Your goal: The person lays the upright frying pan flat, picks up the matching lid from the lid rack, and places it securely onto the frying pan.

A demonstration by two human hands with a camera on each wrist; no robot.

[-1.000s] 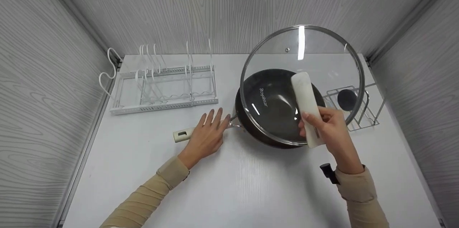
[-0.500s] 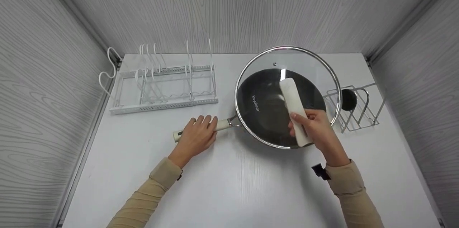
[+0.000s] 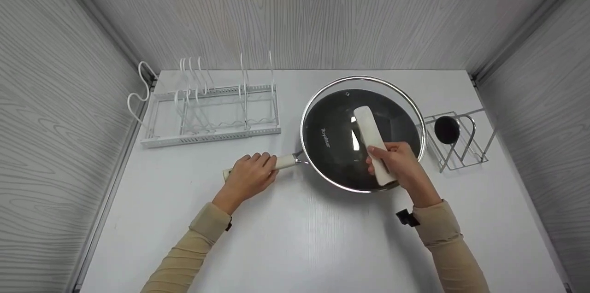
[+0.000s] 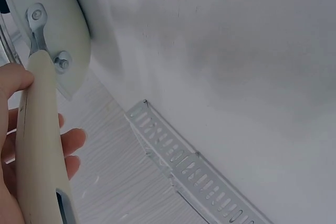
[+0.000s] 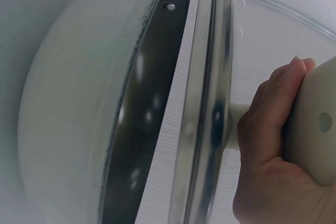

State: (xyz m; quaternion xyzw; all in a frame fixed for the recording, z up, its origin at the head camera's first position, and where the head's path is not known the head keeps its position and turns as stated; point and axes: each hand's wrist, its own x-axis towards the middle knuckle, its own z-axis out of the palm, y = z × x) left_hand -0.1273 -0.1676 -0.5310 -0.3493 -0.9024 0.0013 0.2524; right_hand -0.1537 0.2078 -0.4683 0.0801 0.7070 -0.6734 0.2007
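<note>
A deep wok with a dark inside, seen through the glass, and a cream rounded outer wall [image 5: 68, 114] sits right of the middle. My left hand [image 3: 252, 175] grips its cream handle [image 3: 286, 161]; in the left wrist view the thumb lies along one side and fingertips [image 4: 73, 141] come round the other. Over the wok is a steel-rimmed glass lid [image 3: 334, 155]. My right hand [image 3: 400, 164] holds the lid by its long cream grip [image 3: 367, 129]. The right wrist view shows a narrow gap between the lid's rim [image 5: 202, 103] and the wok's edge.
A white wire rack [image 3: 212, 138] with upright dividers stands at the back left. On the right is a smaller metal wire rack [image 3: 465, 164] with a black round piece [image 3: 446, 130] on it. Grey wood-grain panels [image 3: 295, 16] enclose the white table [image 3: 295, 247] at the back and both sides.
My right hand has brought the lid down and to the left, over the wok. My left hand has slid back along the handle, its fingers going from spread out to curled round it.
</note>
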